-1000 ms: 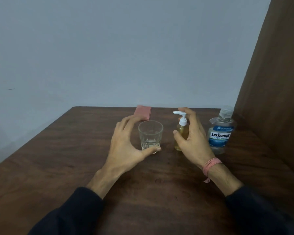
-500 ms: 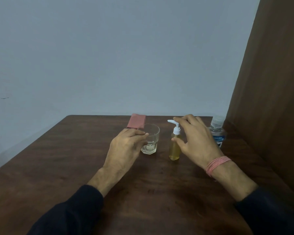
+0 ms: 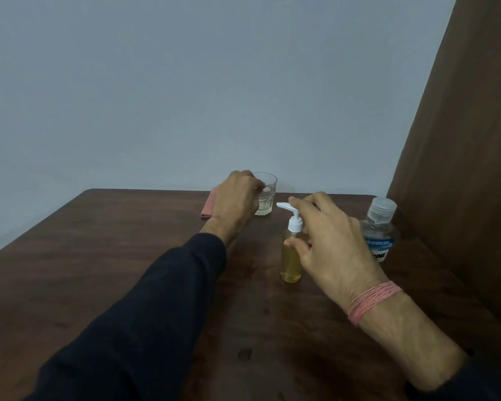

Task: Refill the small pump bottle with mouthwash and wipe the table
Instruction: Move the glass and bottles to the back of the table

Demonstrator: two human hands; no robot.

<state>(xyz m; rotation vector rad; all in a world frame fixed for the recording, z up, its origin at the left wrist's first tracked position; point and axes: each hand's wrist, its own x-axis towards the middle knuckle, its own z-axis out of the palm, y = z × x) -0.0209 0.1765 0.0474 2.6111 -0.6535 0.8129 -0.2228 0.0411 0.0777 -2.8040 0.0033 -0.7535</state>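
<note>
The small pump bottle (image 3: 290, 264), clear with yellowish liquid and a white pump, stands upright on the dark wooden table (image 3: 99, 256). My right hand (image 3: 330, 247) wraps its neck: the thumb lies on the bottle's shoulder and the index finger reaches over the pump head. Just right of that hand stands the mouthwash bottle (image 3: 378, 235), clear with a blue label and its cap on. Near the table's far edge, my left hand (image 3: 237, 198) grips the left side of a drinking glass (image 3: 268, 199). A folded pink cloth (image 3: 208, 208) lies behind that hand, mostly hidden.
A brown wooden panel (image 3: 460, 169) rises along the table's right side, close to the mouthwash bottle. A pale wall stands behind the table's far edge.
My left hand has closed on the glass and carried it back toward the far edge. My right hand has closed in on the pump bottle's neck. The camera has shifted.
</note>
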